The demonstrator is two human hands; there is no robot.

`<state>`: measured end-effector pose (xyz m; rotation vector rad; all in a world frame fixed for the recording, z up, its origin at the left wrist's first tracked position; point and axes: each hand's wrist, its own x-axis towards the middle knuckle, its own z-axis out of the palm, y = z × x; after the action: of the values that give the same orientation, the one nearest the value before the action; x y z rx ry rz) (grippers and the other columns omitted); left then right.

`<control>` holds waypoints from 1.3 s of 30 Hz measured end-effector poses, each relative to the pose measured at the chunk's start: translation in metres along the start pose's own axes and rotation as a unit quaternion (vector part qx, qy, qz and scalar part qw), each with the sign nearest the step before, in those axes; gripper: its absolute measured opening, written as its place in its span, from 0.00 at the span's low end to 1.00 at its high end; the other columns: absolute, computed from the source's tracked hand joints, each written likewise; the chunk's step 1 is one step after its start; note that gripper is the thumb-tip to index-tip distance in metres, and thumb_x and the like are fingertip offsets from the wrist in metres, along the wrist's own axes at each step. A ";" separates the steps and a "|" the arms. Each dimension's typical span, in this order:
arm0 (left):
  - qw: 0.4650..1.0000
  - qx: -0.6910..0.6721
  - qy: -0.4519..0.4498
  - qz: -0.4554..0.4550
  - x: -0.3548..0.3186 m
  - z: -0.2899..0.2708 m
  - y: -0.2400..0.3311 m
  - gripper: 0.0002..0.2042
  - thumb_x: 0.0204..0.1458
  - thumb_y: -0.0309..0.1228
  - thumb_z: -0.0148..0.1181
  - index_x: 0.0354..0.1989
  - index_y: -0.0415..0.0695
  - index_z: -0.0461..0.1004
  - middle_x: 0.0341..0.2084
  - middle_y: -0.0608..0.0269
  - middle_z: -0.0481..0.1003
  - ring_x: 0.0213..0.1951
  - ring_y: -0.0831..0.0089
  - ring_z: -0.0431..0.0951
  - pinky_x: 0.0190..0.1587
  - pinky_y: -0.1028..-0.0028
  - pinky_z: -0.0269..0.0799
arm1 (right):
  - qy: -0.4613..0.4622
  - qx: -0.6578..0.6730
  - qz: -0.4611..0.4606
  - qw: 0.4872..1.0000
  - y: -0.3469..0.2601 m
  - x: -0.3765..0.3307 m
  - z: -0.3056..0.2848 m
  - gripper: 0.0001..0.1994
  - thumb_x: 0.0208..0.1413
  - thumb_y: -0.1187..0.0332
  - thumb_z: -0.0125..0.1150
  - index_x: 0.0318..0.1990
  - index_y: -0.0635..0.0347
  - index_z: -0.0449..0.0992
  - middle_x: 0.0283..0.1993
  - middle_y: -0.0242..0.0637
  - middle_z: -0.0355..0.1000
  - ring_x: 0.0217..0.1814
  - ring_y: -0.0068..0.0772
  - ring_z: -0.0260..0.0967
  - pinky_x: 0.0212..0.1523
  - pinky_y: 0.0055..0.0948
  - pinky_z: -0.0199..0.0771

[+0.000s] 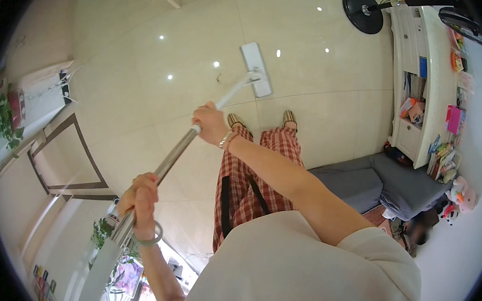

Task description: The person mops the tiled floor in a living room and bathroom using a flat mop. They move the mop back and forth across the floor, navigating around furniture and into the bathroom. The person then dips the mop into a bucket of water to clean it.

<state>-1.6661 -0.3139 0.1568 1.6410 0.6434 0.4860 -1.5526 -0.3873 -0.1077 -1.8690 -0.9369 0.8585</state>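
A flat mop (pixel 255 54) with a white rectangular head lies on the glossy cream tile floor, just ahead of my feet. Its pole, white low down and silver metal higher up, slants from the head toward the lower left. My right hand (pixel 211 124) is wrapped round the pole near the middle, where the white and metal sections meet. Farther up the metal part, at the left, my left hand (pixel 139 201) grips the pole, its fingers closed. A bangle circles the left wrist and a bracelet the right.
At the right stand a white cabinet (pixel 405 44) with books and a barbell with a black weight plate (pixel 362 11). A grey sofa (pixel 347 186) is by my right side. Green plants (pixel 100 233) and a dark-framed panel (pixel 68 154) are at the left.
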 end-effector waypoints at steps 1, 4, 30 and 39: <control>1.000 0.019 -0.007 0.009 -0.001 -0.008 0.006 0.16 0.60 0.25 0.46 0.18 0.46 0.57 0.13 0.68 0.60 0.20 0.75 0.60 0.43 0.59 0.67 | 0.010 0.021 -0.016 1.000 -0.010 0.005 0.007 0.06 0.40 0.75 0.63 0.26 0.53 0.73 0.32 0.29 0.71 0.46 0.40 0.64 0.37 0.42 0.67; 0.998 0.054 -0.011 0.032 -0.002 -0.010 0.015 0.17 0.61 0.26 0.46 0.17 0.47 0.56 0.10 0.71 0.59 0.17 0.77 0.60 0.40 0.60 0.67 | -0.001 0.060 -0.050 0.997 -0.029 0.013 0.010 0.06 0.42 0.75 0.64 0.24 0.57 0.70 0.29 0.33 0.70 0.43 0.41 0.64 0.38 0.38 0.69; 0.943 -0.272 -0.170 -0.089 -0.091 0.429 -0.129 0.15 0.60 0.23 0.51 0.19 0.41 0.60 0.19 0.67 0.65 0.24 0.77 0.65 0.50 0.66 0.69 | 0.168 -0.125 0.156 0.965 0.316 -0.295 -0.317 0.06 0.39 0.78 0.61 0.22 0.58 0.69 0.24 0.36 0.67 0.37 0.45 0.65 0.35 0.38 0.67; 0.941 -0.199 -0.235 -0.137 -0.127 0.290 -0.107 0.16 0.60 0.23 0.50 0.18 0.42 0.60 0.18 0.67 0.66 0.25 0.78 0.64 0.51 0.65 0.68 | 0.227 -0.064 0.161 0.958 0.232 -0.325 -0.171 0.08 0.37 0.78 0.62 0.20 0.56 0.69 0.24 0.37 0.67 0.35 0.47 0.64 0.37 0.40 0.64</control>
<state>-1.5915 -0.6043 0.0081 1.1948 0.3719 0.0067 -1.5050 -0.8124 -0.1840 -2.2428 -0.4167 0.5188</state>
